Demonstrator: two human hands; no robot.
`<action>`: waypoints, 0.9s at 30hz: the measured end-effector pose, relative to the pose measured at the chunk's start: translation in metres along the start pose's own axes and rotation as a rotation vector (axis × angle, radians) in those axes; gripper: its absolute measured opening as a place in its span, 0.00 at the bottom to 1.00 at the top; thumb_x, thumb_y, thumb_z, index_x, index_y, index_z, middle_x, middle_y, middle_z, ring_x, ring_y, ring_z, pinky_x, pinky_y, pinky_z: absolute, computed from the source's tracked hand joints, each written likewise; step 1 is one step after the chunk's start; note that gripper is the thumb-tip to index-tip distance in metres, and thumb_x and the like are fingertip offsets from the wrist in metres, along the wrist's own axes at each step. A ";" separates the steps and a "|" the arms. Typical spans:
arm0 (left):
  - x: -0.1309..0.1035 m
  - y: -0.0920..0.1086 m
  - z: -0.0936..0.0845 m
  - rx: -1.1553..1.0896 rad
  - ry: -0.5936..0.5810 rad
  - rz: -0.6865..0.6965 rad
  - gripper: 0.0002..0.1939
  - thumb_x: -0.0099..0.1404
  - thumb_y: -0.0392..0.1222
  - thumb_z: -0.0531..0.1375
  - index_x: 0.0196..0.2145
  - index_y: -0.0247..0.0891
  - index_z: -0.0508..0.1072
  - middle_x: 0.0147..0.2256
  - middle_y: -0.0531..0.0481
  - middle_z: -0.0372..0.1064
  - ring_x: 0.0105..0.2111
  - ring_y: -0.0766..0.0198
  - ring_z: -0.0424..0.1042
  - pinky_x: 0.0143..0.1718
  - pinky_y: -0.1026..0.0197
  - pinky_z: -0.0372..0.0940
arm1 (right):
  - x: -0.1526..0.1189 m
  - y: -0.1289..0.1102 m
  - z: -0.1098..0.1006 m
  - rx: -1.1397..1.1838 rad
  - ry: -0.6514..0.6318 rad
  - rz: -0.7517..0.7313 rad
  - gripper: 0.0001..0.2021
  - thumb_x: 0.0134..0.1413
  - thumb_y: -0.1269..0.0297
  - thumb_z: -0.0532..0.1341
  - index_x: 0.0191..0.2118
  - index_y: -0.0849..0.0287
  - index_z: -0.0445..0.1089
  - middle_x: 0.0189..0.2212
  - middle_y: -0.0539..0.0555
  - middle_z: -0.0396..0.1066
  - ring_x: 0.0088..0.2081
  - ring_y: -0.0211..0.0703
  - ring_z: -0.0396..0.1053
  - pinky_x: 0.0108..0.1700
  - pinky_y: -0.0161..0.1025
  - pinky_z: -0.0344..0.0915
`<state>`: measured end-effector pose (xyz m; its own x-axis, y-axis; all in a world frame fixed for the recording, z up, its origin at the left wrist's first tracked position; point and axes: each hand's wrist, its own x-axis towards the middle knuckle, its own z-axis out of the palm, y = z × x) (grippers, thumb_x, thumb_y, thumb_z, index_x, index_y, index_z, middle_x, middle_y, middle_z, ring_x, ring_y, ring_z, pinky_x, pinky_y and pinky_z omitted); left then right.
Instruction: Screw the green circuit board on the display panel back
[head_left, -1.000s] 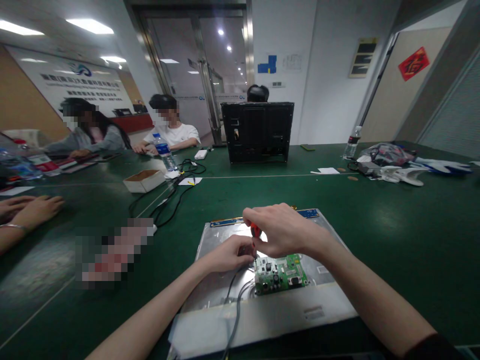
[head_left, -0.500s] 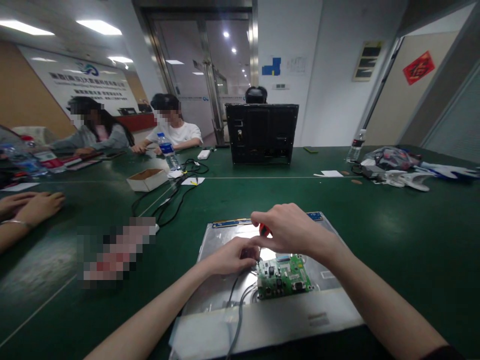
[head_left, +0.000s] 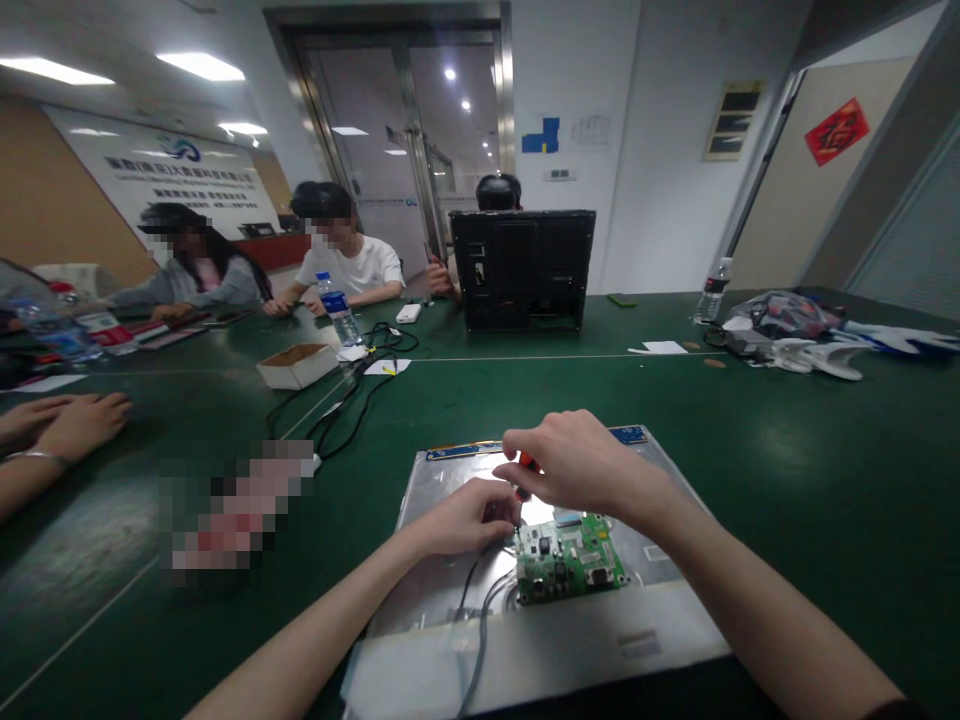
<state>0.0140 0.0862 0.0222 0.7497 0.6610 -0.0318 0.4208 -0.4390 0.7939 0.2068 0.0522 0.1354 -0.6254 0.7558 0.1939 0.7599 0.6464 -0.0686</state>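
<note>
Here both hands, left hand (head_left: 461,515) and right hand (head_left: 581,462), clamp a screwdriver (head_left: 527,464) above the circuit board (head_left: 570,558).

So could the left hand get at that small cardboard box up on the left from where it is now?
Probably not without leaning. The left hand sits close in by the green circuit board, while the cardboard box lies well beyond it across the table. Only loose black cables lie between.

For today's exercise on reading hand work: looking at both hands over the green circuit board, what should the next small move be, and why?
Probably keep turning the screwdriver in place. The right hand grips its red handle upright, tip down at the circuit board corner, while the left hand steadies beside the tip on the metal panel.
</note>
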 end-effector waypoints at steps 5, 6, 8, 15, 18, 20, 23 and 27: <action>-0.001 0.000 0.001 -0.019 0.000 0.014 0.03 0.54 0.30 0.58 0.29 0.35 0.70 0.25 0.56 0.63 0.26 0.67 0.61 0.27 0.66 0.56 | -0.001 -0.001 -0.001 0.059 0.028 -0.060 0.10 0.54 0.60 0.58 0.40 0.58 0.66 0.29 0.51 0.74 0.26 0.38 0.65 0.24 0.35 0.44; -0.001 0.000 0.001 -0.025 0.003 0.013 0.04 0.54 0.30 0.58 0.30 0.35 0.70 0.25 0.56 0.64 0.26 0.67 0.62 0.28 0.66 0.57 | -0.001 -0.001 -0.001 0.064 0.026 -0.062 0.12 0.55 0.56 0.58 0.41 0.58 0.67 0.29 0.52 0.74 0.27 0.39 0.66 0.25 0.36 0.44; -0.002 0.000 0.001 -0.019 0.006 0.000 0.05 0.55 0.31 0.58 0.31 0.36 0.71 0.27 0.55 0.65 0.27 0.66 0.63 0.29 0.66 0.58 | 0.001 -0.001 0.001 0.046 0.010 -0.035 0.16 0.59 0.49 0.54 0.40 0.56 0.69 0.27 0.52 0.73 0.27 0.41 0.67 0.25 0.36 0.44; -0.004 -0.003 0.006 -0.037 0.059 -0.015 0.04 0.55 0.31 0.59 0.31 0.35 0.70 0.27 0.54 0.66 0.27 0.66 0.64 0.29 0.65 0.59 | 0.001 -0.003 -0.002 0.016 -0.014 0.004 0.08 0.57 0.61 0.56 0.38 0.57 0.69 0.28 0.51 0.74 0.27 0.39 0.67 0.25 0.36 0.44; -0.003 -0.004 0.005 -0.053 0.040 -0.009 0.05 0.55 0.31 0.58 0.31 0.35 0.70 0.25 0.55 0.65 0.26 0.67 0.64 0.29 0.66 0.59 | -0.001 -0.001 -0.004 0.068 -0.042 -0.025 0.11 0.54 0.61 0.60 0.42 0.57 0.67 0.33 0.51 0.75 0.31 0.40 0.69 0.26 0.35 0.47; -0.003 -0.003 0.004 -0.041 0.030 -0.016 0.05 0.55 0.31 0.58 0.32 0.35 0.70 0.25 0.56 0.64 0.25 0.67 0.63 0.28 0.66 0.59 | -0.001 0.000 -0.002 0.061 -0.033 -0.012 0.12 0.56 0.56 0.60 0.43 0.55 0.67 0.32 0.51 0.76 0.32 0.42 0.71 0.26 0.36 0.47; -0.002 -0.001 0.003 -0.001 0.019 -0.033 0.05 0.55 0.32 0.59 0.32 0.36 0.70 0.27 0.55 0.66 0.27 0.66 0.65 0.29 0.66 0.59 | 0.003 -0.001 0.003 -0.013 0.002 0.020 0.15 0.59 0.49 0.56 0.37 0.56 0.69 0.27 0.52 0.74 0.28 0.43 0.70 0.25 0.37 0.45; -0.003 0.000 0.003 0.001 0.041 -0.027 0.03 0.55 0.32 0.59 0.29 0.36 0.69 0.26 0.54 0.65 0.27 0.65 0.65 0.29 0.65 0.59 | 0.003 -0.001 0.004 -0.026 0.032 -0.007 0.07 0.59 0.60 0.56 0.37 0.56 0.67 0.26 0.51 0.74 0.26 0.40 0.69 0.24 0.36 0.43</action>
<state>0.0137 0.0827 0.0198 0.7164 0.6971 -0.0281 0.4409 -0.4212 0.7926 0.2030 0.0540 0.1316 -0.6251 0.7473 0.2252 0.7601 0.6484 -0.0419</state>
